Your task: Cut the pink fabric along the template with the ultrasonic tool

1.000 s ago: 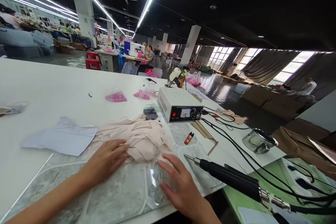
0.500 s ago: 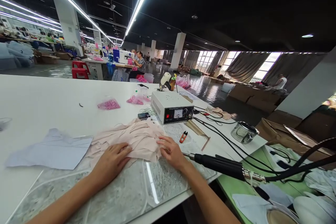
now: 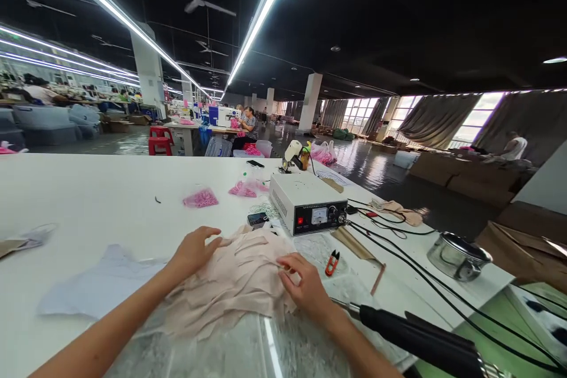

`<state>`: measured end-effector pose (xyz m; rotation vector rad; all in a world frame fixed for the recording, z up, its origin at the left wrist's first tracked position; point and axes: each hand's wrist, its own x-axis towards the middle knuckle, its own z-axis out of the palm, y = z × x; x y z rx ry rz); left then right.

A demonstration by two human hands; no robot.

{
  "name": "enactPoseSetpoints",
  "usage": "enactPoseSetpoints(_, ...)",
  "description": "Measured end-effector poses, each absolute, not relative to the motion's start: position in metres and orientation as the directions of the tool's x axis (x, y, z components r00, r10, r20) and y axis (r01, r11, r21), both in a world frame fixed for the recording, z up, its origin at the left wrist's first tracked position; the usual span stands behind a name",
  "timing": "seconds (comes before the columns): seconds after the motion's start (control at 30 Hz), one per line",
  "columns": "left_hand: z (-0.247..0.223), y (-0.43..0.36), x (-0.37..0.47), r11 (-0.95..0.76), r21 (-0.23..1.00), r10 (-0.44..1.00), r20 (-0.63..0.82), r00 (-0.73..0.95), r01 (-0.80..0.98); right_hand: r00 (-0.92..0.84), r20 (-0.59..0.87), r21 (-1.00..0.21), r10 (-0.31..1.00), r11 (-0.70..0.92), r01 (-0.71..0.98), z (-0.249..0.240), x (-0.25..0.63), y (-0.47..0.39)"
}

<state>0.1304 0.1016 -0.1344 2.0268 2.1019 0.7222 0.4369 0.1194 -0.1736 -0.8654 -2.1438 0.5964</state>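
Note:
A pile of pale pink fabric strips lies in layers on a grey marbled board in front of me. My left hand is at the pile's far left edge, thumb and forefinger apart, fingertips touching the cloth. My right hand rests against the right edge, fingers bent and thumb a little apart from them. Beside my right wrist lies a black-handled tool with a metal tip. Orange thread snips lie just beyond that hand. A white paper-like sheet is partly behind my left forearm.
Behind the pile stands a white control box with a dial and cables. A phone, bags of pink pieces and a metal cup are on the white table. People sit at sewing machines farther back.
My left hand has moved from the pile's near left side to its far left edge. The pile's near edge has spread toward me. My view has shifted left and upward.

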Motion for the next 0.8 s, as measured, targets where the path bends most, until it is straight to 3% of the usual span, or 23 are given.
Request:
enactPoseSetpoints(0.27,-0.14,0.177,0.137,0.208,0.522,0.967,-0.238,-0.093,0.827,-0.695,0.14,-0.659,0.705,0.591,0.466,-0.177,0.413,0.109)
enactPoseSetpoints(0.37,-0.143,0.178,0.14,0.222,0.562,0.94,-0.339,-0.023,0.797,-0.714,-0.052,-0.751,0.698,0.444,0.489,-0.176,0.417,0.104)
enactPoseSetpoints(0.5,-0.136,0.174,0.147,0.155,0.633,0.938,-0.334,0.088,0.758,-0.694,-0.301,-0.862,0.654,0.125,0.492,-0.171,0.419,0.105)
enactPoseSetpoints(0.67,-0.127,0.162,0.16,0.092,0.682,0.962,-0.25,0.112,0.726,-0.661,-0.359,-0.903,0.659,-0.067,0.424,-0.183,0.417,0.113)
enactPoseSetpoints(0.8,-0.122,0.158,0.159,0.089,0.692,0.95,-0.274,0.146,0.716,-0.674,-0.442,-0.894,0.591,-0.226,0.388,-0.192,0.421,0.119)
